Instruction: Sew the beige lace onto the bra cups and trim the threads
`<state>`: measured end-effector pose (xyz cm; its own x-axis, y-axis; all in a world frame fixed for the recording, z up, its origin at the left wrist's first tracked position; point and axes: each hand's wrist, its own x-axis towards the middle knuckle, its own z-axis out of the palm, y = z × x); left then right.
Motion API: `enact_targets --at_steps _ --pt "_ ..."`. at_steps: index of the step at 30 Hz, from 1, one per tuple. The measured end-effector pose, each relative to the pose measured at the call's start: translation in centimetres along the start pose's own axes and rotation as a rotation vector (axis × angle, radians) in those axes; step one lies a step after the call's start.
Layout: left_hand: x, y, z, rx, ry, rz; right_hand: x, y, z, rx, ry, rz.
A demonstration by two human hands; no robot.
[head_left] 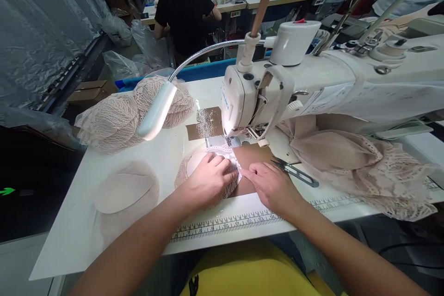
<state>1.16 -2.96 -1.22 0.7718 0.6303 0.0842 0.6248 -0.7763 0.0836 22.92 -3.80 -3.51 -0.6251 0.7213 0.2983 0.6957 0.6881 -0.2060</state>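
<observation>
A white sewing machine [243,97] stands over the white table, its needle area lit. Under the presser foot lies the edge of a pink lace piece [182,171]. My left hand [210,178] rests on that lace with its fingers bent and pressed together. At the lace's right edge is my right hand [268,185], thumb and index finger pinched on the edge, over a brown plate [253,155]. Thread snips [298,173] lie just beyond my right hand, partly on the brown plate.
Lace cups [107,122] are piled at the back left, behind a lamp [157,111]. A sheer piece [126,194] lies front left, beige lace fabric [347,157] right. A printed ruler [225,225] edges the table [72,236]. A person [183,14] sits beyond.
</observation>
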Motion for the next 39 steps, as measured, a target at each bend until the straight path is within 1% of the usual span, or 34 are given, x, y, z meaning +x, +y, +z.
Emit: enact_targets --at_steps 4,9,15,22,26,32,35,39 --pt "-0.1 -0.3 0.0 -0.075 0.031 -0.013 0.2 -0.2 0.0 -0.046 -0.034 -0.006" --pt "-0.1 -0.5 0.4 -0.049 0.053 -0.056 0.1 -0.3 0.1 -0.069 -0.011 -0.009" --pt "0.0 -0.4 0.7 -0.02 0.062 -0.069 0.0 -0.4 0.2 -0.085 0.006 -0.025" --pt "-0.2 -0.8 0.5 -0.039 0.055 -0.075 0.6 -0.4 -0.2 -0.102 -0.062 -0.042" --pt "-0.1 -1.5 0.2 -0.023 0.024 -0.078 1.6 -0.3 -0.7 -0.092 -0.141 -0.044" --pt "0.8 -3.1 0.0 0.013 -0.017 -0.069 3.7 0.2 -1.1 -0.07 -0.281 -0.016" --pt "1.3 -4.2 0.0 0.046 -0.041 -0.049 4.6 0.4 -1.0 -0.074 -0.279 -0.019" --pt "1.8 -5.5 0.1 0.077 -0.047 -0.034 4.9 0.7 -0.3 -0.093 -0.208 -0.009"
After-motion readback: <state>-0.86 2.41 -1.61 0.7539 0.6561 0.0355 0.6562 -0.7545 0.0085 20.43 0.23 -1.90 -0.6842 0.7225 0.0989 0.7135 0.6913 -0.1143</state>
